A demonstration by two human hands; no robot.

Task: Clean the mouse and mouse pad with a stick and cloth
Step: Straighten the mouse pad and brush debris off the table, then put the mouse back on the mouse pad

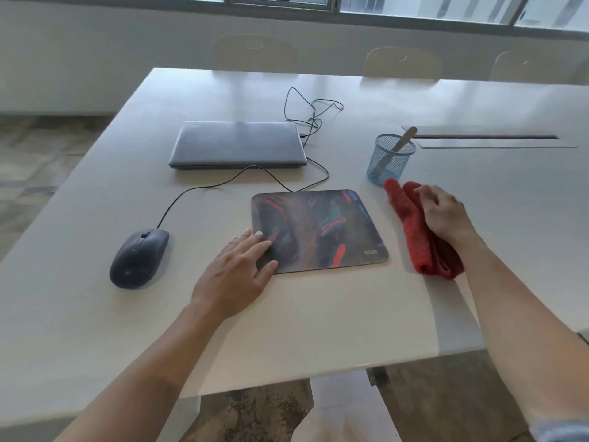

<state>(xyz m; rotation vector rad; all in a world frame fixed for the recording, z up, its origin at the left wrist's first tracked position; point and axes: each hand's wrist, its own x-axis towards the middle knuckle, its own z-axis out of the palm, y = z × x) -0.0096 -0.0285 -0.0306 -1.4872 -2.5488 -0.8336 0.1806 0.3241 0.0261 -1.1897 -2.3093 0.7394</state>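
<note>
The right hand (444, 215) lies on the folded red cloth (414, 231) just right of the mouse pad (318, 231); whether its grip has clenched, I cannot tell. The left hand (236, 272), grip released, presses the pad's near-left corner, with the mouse (138, 258) apart on bare table (318, 320) to the left.

The left hand (237, 269) covers the near-left corner of the mouse pad (318, 229), so that corner's edge is hidden. The right hand (444, 215) lies over the middle of the red cloth (414, 231); whether its fingers curl around the folds cannot be told, and its fingertips are smeared by blur. Only the upper end of the stick (402, 142) stands clear; the rest shows dimly through the mesh of the blue cup (390, 161). The small lettering on the pad's near-right corner is too fine to read surely. Both forearms are cut off by the bottom edge. 3 chairs (402, 62) beyond the table (318, 330) are hazy.
</note>
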